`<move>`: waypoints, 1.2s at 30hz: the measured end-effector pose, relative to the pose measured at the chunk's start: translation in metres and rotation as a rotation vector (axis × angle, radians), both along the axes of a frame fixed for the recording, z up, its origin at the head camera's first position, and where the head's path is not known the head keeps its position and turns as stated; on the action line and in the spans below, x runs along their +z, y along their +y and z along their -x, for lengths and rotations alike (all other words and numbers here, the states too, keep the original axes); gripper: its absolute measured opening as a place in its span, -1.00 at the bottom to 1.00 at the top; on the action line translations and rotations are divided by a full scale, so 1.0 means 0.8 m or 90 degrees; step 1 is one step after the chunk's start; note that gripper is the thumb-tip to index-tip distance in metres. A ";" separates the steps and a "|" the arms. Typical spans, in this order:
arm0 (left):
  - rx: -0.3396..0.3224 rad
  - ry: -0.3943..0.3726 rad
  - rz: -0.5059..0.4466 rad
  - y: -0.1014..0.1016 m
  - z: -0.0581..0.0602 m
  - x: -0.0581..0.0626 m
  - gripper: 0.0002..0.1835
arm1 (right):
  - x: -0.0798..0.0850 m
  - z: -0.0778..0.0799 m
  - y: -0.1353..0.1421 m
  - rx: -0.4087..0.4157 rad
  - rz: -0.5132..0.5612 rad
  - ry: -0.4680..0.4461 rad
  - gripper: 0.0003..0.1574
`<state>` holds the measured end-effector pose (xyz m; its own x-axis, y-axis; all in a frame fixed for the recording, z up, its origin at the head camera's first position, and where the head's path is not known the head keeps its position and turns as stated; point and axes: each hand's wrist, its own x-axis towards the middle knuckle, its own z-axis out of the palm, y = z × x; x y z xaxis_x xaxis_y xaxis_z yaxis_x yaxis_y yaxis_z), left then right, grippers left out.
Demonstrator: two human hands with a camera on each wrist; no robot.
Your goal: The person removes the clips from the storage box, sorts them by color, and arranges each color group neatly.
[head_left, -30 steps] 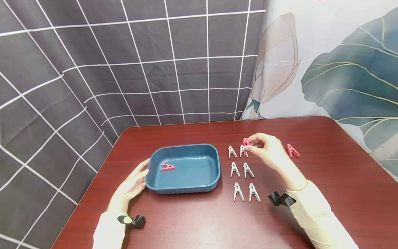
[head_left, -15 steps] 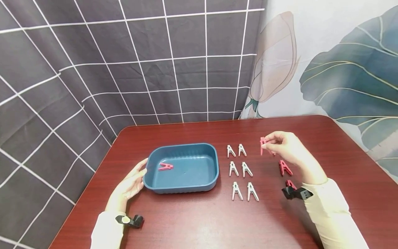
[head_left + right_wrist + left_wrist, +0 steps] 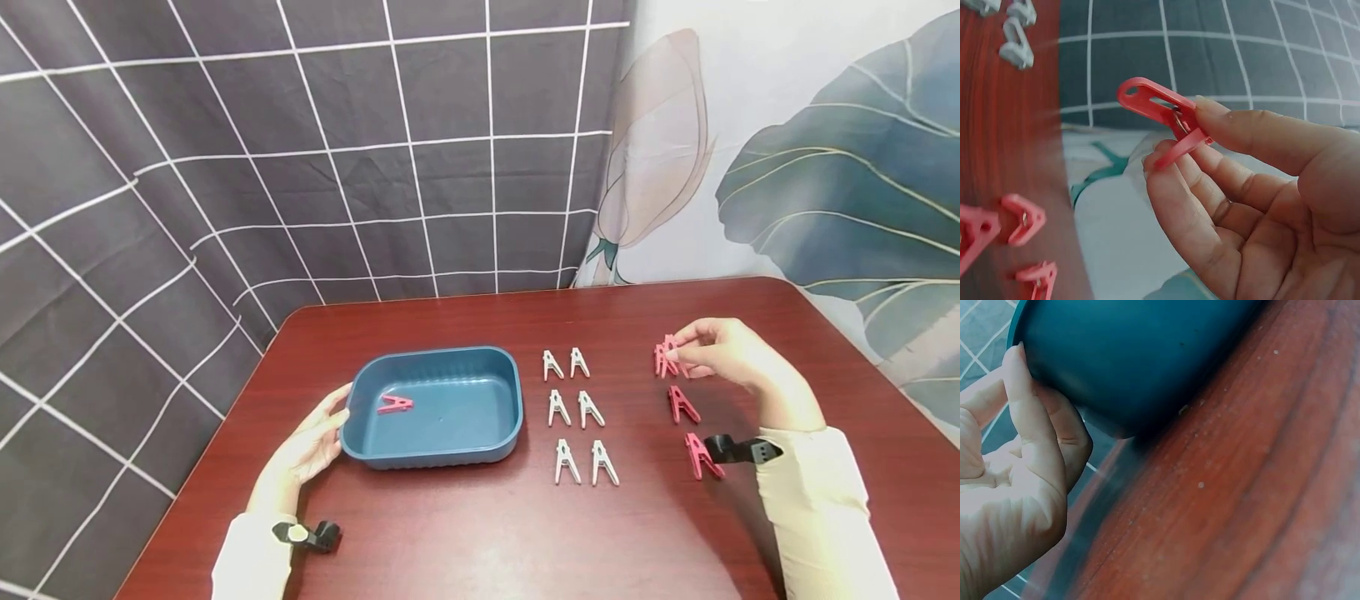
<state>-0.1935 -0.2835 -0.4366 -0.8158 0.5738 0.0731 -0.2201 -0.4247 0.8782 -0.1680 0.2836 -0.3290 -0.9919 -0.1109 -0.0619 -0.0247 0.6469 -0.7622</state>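
In the head view, my left hand [image 3: 311,446] holds the left rim of a blue plastic basin [image 3: 442,460]. The left wrist view has its fingers against the basin's outer wall [image 3: 1129,356]. One pink clothespin [image 3: 395,404] lies inside the basin. My right hand [image 3: 723,354] pinches another pink clothespin [image 3: 1160,106] between thumb and fingers, above the table's right side. Close to it is a further pink clothespin [image 3: 661,360], partly overlapped in the head view. Two more pink clothespins, one in the middle [image 3: 682,404] and one nearer [image 3: 703,457], lie below the right hand.
Several white clothespins [image 3: 588,409] lie in two columns between the basin and the pink ones. The dark red table [image 3: 465,533] ends at a grey gridded cloth [image 3: 450,175] behind and a floral cloth [image 3: 825,200] at the right.
My right hand, pinching the pink clothespin, has moved right, from over the white clothespins to the pink ones. My left hand stays at the basin. The view shifted slightly.
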 end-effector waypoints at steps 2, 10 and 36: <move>0.016 0.007 0.018 -0.003 -0.002 0.001 -0.53 | -0.006 0.003 0.005 0.006 0.010 -0.006 -0.58; 0.055 0.024 0.119 -0.003 -0.002 0.001 -0.52 | -0.034 0.000 0.034 -0.001 0.019 -0.035 -0.58; 0.045 0.065 0.194 -0.004 0.007 0.013 -0.42 | -0.073 -0.009 0.096 -0.025 0.034 -0.110 -0.44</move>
<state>-0.1987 -0.2865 -0.4261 -0.8521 0.5233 -0.0099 -0.1041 -0.1509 0.9831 -0.1609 0.3604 -0.3871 -0.9704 -0.0807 -0.2275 0.1342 0.6031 -0.7863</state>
